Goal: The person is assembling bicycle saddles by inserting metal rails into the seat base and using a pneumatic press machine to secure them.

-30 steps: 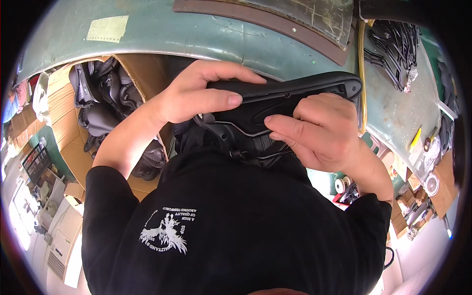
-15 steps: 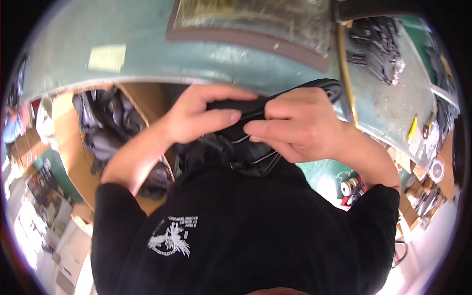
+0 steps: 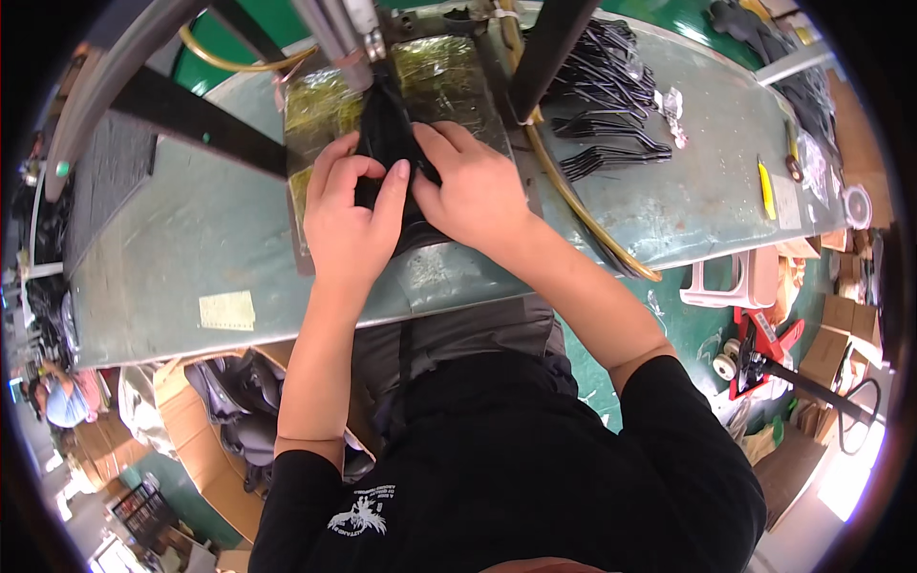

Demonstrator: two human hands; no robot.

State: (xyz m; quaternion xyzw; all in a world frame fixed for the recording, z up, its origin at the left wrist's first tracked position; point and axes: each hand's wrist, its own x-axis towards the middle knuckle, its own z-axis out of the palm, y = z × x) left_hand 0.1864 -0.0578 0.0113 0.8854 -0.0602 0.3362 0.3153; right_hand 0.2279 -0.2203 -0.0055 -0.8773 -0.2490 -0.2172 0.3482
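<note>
A black bicycle saddle (image 3: 387, 129) lies on the plate under a metal press, its narrow end pointing away from me below a vertical metal rod (image 3: 374, 43). My left hand (image 3: 349, 210) holds its left side, with fingers bent and the thumb across the black surface. From the right, my right hand (image 3: 473, 191) grips the other side, its fingers curled against the edge. Both hands cover much of the saddle's middle. Beneath it is a dark plate covered with shiny yellowish film (image 3: 458, 72).
Black bent metal rails (image 3: 597, 86) are piled at the right of the green table (image 3: 181, 253). A yellow hose (image 3: 573, 201) runs beside the plate. Dark press posts (image 3: 201, 119) rise around it. A cardboard box (image 3: 205, 449) of black saddles stands lower left. A yellow-handled tool (image 3: 766, 189) lies far right.
Both hands have carried the saddle from in front of my body forward onto the plate beneath the press. The view has shifted, so the press and more of the table now show.
</note>
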